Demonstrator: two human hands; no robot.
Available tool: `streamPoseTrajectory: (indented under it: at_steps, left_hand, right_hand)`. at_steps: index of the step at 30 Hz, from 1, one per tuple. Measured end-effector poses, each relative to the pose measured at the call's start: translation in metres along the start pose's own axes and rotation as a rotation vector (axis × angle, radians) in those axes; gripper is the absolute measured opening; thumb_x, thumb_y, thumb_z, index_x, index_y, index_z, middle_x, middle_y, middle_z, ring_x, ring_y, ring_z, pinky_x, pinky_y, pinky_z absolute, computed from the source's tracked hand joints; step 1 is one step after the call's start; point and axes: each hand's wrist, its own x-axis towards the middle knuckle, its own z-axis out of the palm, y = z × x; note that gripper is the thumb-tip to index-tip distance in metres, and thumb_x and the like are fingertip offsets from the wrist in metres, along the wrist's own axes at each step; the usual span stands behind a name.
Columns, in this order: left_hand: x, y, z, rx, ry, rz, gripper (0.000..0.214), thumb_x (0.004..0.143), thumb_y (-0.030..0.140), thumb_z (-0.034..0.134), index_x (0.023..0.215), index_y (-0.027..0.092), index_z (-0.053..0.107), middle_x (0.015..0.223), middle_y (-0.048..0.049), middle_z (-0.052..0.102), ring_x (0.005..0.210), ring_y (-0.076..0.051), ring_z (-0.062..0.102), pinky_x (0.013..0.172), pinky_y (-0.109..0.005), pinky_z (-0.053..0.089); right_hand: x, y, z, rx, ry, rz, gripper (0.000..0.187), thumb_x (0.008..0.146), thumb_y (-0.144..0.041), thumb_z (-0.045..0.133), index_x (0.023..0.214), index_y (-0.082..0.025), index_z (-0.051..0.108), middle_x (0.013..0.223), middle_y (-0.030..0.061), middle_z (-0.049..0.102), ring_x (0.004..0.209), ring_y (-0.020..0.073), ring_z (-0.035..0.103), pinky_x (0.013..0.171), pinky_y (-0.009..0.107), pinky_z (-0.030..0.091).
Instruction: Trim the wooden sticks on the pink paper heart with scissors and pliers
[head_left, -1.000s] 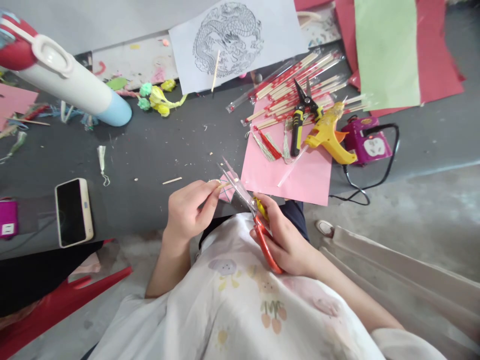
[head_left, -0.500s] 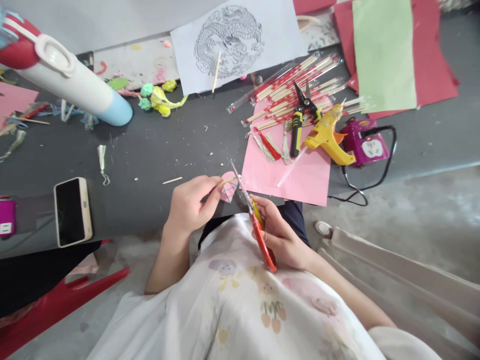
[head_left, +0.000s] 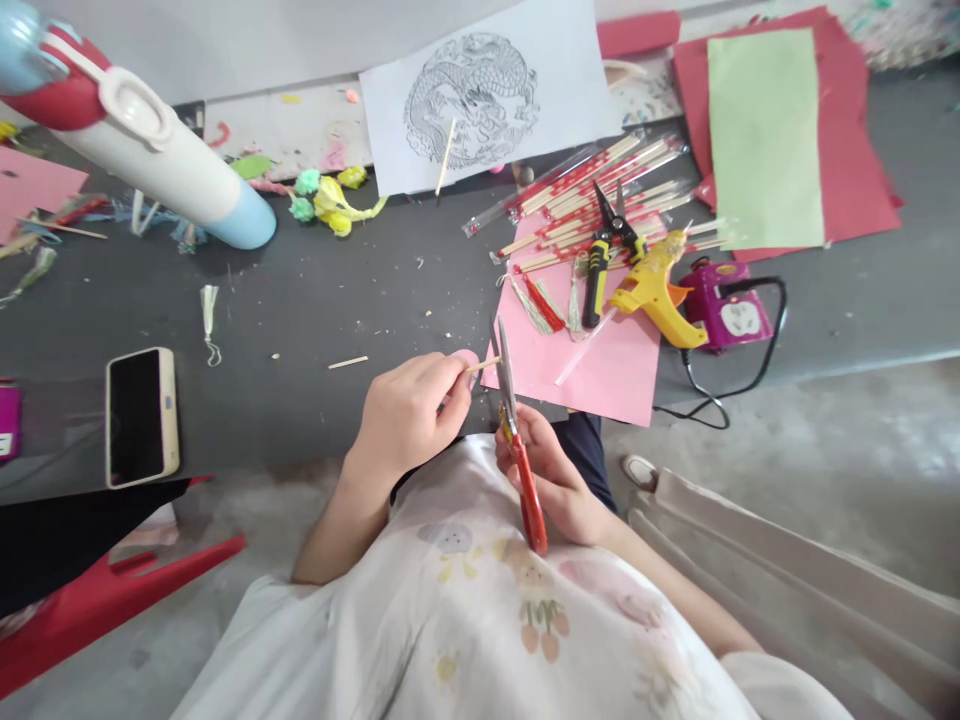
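Pinched in my left hand is a thin wooden stick, its free end pointing right. My right hand grips red-handled scissors, blades upward and slightly apart. The stick's tip lies at the blades; whether it is between them or just touching, I cannot tell. Behind my left fingertips a small pink paper piece shows, mostly hidden. A short cut stick lies on the dark table to the left. Right of the scissors is a pink sheet.
Wrapped chopsticks, black-yellow pliers, a yellow glue gun and its purple power box crowd the right. A dragon drawing lies at the back. Left are a bottle, a tassel and a phone.
My left hand has moved right with the stick and turned, covering most of the pink paper piece. The scissors have swung more upright, and their blades have shifted right.
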Motion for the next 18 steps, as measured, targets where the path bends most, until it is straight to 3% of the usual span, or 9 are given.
streamPoseTrajectory:
  at_steps: [7,11,13,16,18]
  left_hand:
    - [0.0,0.001,-0.002,0.041,0.015,-0.004,0.013,0.089,0.021,0.051,0.082,0.019,0.061,0.068,0.0004,0.063,0.062,-0.012,0.055,0.059,-0.024,0.041]
    - [0.001,0.005,-0.007,0.119,0.04,0.02,0.014,0.087,0.021,0.054,0.097,0.019,0.063,0.086,-0.0031,0.069,0.079,-0.017,0.062,0.072,-0.029,0.048]
    - [0.001,0.009,-0.011,0.162,0.123,0.042,0.024,0.085,0.022,0.057,0.108,0.017,0.061,0.099,-0.0069,0.069,0.092,-0.021,0.063,0.084,-0.034,0.049]
    - [0.001,0.022,-0.019,0.16,0.275,0.147,0.031,0.082,0.021,0.06,0.113,0.018,0.06,0.105,-0.009,0.069,0.099,-0.024,0.062,0.091,-0.039,0.049]
    - [0.0,0.035,-0.022,0.077,0.239,0.307,0.028,0.084,0.022,0.058,0.111,0.017,0.061,0.102,-0.0082,0.07,0.098,-0.023,0.063,0.091,-0.039,0.05]
  right_hand:
    - [0.002,-0.003,-0.002,-0.087,-0.01,0.011,0.057,0.084,-0.041,0.064,0.134,-0.036,0.038,0.096,0.0038,0.045,0.08,0.0179,0.048,0.081,0.036,0.049]
    - [0.001,-0.006,-0.002,-0.089,-0.018,-0.002,0.055,0.086,-0.039,0.062,0.135,-0.038,0.038,0.097,0.0035,0.046,0.081,0.0176,0.049,0.077,0.033,0.049]
    - [0.002,-0.007,-0.001,-0.082,-0.013,-0.01,0.054,0.086,-0.038,0.062,0.135,-0.038,0.038,0.099,0.0033,0.048,0.081,0.0165,0.05,0.076,0.031,0.049]
    - [0.004,-0.008,-0.001,-0.124,0.003,-0.026,0.055,0.087,-0.043,0.061,0.136,-0.038,0.036,0.104,0.0039,0.052,0.082,0.0157,0.053,0.078,0.032,0.051]
    - [0.005,-0.006,-0.002,-0.281,0.038,-0.041,0.058,0.086,-0.055,0.056,0.137,-0.035,0.035,0.108,0.0067,0.055,0.086,0.0194,0.057,0.077,0.036,0.054]
